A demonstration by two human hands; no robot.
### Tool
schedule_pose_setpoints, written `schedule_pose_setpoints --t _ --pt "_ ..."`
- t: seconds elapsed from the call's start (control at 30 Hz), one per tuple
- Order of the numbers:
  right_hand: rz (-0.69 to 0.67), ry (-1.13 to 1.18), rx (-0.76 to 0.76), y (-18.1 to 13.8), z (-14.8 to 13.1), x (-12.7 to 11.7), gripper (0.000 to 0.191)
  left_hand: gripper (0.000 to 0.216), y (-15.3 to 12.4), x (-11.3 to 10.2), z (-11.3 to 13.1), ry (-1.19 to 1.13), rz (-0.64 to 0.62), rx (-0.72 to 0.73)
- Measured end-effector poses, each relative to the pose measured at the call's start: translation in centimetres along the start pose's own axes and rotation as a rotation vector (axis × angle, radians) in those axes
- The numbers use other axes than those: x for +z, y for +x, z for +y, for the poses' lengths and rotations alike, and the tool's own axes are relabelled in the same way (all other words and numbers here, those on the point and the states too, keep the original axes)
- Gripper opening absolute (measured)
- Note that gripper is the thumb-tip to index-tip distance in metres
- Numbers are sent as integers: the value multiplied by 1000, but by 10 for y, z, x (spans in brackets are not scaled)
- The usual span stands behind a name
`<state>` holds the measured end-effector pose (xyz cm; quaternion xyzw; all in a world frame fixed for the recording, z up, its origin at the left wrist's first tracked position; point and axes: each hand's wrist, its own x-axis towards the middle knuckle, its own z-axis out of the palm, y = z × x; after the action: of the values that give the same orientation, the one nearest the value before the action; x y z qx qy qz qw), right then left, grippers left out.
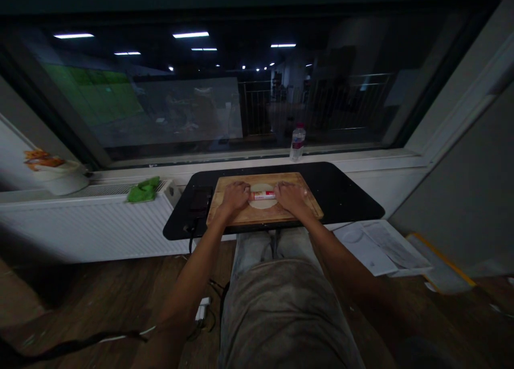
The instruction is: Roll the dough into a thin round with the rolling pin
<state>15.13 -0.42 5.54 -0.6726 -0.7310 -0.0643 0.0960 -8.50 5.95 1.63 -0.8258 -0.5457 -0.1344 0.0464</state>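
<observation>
- Head view, looking forward and down: a printed red-and-white tube is lying between the person's two hands, straight ahead of the body, over a pale round disc.
- Its long axis is running left to right, across the forearms' forward reach, and it is crossing about the middle of the disc, which is showing on the near and far sides.
- The left hand is holding the left end, fingers curling over it; the right hand is holding the right end likewise. Their covered fingertips cannot be made out.
- Neither hand is sitting nearer: each is touching its own end, and the printed middle is staying uncovered.
- Beneath, a wooden board is resting on a black table; a bottle is standing beyond, by the window.
</observation>
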Motion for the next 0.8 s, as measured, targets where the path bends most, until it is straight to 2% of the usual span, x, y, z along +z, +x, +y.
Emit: schedule_pose_setpoints --t 0.2,0.53,0.67,0.8 --pt "42 6 29 -24 -7 -5 55 48 -3 0 3 -23 14 -30" --pt "255 14 -39 -74 -17 16 61 41 0 3 -2 52 -39 12" --pt "268 19 -54 -84 -19 16 60 41 0 3 -1 59 -42 16" --pt "216 14 -48 -77 -16 11 62 42 0 2 0 48 -30 10"
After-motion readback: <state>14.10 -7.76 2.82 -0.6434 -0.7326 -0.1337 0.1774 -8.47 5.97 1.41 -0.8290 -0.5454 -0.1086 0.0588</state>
